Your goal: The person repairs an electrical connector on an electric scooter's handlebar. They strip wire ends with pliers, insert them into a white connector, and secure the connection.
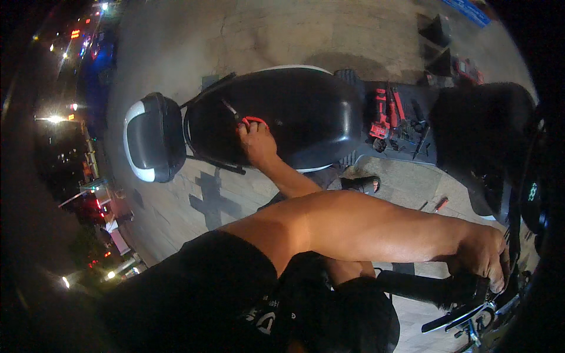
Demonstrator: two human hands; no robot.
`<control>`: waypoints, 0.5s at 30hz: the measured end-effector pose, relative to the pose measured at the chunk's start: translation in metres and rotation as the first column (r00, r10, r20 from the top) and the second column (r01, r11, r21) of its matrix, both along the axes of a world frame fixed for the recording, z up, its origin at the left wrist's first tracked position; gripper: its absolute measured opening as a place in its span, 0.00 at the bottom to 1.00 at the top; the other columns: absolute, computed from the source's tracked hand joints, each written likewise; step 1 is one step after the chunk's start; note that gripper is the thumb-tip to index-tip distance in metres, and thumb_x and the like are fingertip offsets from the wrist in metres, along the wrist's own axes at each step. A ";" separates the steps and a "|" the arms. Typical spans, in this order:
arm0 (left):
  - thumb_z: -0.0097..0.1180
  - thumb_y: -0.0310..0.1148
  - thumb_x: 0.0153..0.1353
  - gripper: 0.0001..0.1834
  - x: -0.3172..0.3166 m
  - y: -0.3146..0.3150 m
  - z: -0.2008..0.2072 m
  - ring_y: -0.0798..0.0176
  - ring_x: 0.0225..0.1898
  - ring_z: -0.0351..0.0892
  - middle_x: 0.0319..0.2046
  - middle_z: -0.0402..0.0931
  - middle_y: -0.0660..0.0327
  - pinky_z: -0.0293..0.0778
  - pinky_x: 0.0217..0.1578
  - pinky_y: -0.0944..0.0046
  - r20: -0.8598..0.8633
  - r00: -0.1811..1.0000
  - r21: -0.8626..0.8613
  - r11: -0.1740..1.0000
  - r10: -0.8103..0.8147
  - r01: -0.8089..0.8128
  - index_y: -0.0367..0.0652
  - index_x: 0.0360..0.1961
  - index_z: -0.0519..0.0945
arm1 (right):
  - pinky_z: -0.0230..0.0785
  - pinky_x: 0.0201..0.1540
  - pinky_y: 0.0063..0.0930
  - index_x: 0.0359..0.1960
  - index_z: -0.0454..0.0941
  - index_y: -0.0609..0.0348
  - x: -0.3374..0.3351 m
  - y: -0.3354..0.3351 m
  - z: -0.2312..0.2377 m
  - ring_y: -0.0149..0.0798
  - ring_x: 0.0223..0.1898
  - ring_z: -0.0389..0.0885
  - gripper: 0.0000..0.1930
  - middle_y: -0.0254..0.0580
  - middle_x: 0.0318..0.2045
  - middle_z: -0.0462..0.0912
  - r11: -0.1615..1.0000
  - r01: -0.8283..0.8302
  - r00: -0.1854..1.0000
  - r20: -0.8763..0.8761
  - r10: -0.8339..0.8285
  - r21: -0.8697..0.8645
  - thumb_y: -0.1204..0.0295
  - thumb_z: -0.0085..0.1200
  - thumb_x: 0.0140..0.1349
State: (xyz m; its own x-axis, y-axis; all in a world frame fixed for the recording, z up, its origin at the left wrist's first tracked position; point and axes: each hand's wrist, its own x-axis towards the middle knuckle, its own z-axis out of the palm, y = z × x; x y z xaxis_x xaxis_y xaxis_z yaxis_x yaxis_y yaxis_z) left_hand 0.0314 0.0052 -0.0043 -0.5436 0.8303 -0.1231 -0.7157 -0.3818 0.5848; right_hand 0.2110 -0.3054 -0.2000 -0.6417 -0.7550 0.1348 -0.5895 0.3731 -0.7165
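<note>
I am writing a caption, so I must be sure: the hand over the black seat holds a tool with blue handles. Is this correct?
Not quite: in the head view, the tool has red handles, not blue. The hand over the black seat does hold it.

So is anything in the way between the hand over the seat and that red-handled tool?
No, nothing visible: the right hand grips the red-handled tool directly. Both are over the black seat.
</note>
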 end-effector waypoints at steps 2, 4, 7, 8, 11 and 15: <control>0.66 0.34 0.49 0.19 -0.004 0.004 0.004 0.55 0.42 0.78 0.43 0.80 0.54 0.71 0.45 0.58 -0.026 0.998 -0.033 0.998 -0.054 0.053 0.41 0.43 0.82 | 0.76 0.35 0.40 0.50 0.71 0.58 -0.005 -0.015 0.005 0.52 0.39 0.78 0.17 0.54 0.40 0.75 0.997 0.025 0.999 0.032 -0.028 0.079 0.73 0.47 0.58; 0.66 0.36 0.49 0.20 -0.005 0.012 0.008 0.54 0.44 0.77 0.44 0.80 0.53 0.71 0.46 0.56 -0.090 0.993 -0.059 0.995 -0.082 0.077 0.42 0.45 0.81 | 0.76 0.33 0.43 0.49 0.70 0.59 -0.008 -0.018 0.015 0.52 0.36 0.80 0.16 0.53 0.38 0.76 0.991 0.062 0.993 0.096 -0.073 0.119 0.73 0.48 0.57; 0.62 0.45 0.50 0.23 -0.007 0.014 0.002 0.58 0.43 0.78 0.41 0.81 0.53 0.71 0.48 0.60 -0.333 0.943 -0.135 0.990 -0.010 -0.037 0.41 0.44 0.82 | 0.74 0.37 0.44 0.47 0.70 0.60 0.005 0.011 0.032 0.56 0.36 0.79 0.16 0.58 0.35 0.77 0.986 -0.063 0.946 0.306 0.108 -0.153 0.69 0.49 0.58; 0.60 0.48 0.51 0.26 -0.009 0.014 0.002 0.57 0.44 0.78 0.42 0.81 0.54 0.71 0.49 0.60 -0.395 0.918 -0.208 0.976 -0.025 -0.063 0.41 0.46 0.81 | 0.72 0.41 0.44 0.51 0.68 0.63 0.004 0.046 0.039 0.54 0.38 0.80 0.20 0.58 0.36 0.79 0.977 -0.099 0.882 0.439 0.174 -0.188 0.67 0.49 0.59; 0.60 0.46 0.54 0.27 -0.018 0.012 0.015 0.62 0.42 0.78 0.37 0.80 0.56 0.74 0.44 0.64 -0.314 0.941 -0.234 0.971 -0.127 0.053 0.38 0.50 0.78 | 0.65 0.53 0.42 0.56 0.70 0.56 0.007 0.191 0.089 0.50 0.52 0.73 0.24 0.53 0.51 0.74 0.951 -0.054 0.736 0.632 0.243 -0.304 0.65 0.55 0.57; 0.58 0.38 0.58 0.18 -0.012 0.013 0.029 0.68 0.35 0.76 0.34 0.77 0.61 0.77 0.29 0.71 -0.160 0.980 -0.171 0.981 -0.120 0.092 0.36 0.44 0.77 | 0.72 0.42 0.43 0.49 0.76 0.54 0.033 0.396 0.147 0.55 0.41 0.80 0.20 0.53 0.38 0.81 0.986 -0.052 0.659 0.747 -0.083 0.156 0.65 0.57 0.54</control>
State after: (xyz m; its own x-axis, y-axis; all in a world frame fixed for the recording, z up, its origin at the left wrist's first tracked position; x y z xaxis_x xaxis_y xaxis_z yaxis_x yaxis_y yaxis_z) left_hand 0.0193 0.0180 0.0246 -0.4780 0.8608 -0.1746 -0.6325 -0.1995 0.7484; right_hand 0.2443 0.0905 -0.0534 -0.4853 -0.7104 -0.5098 0.1294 0.5183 -0.8454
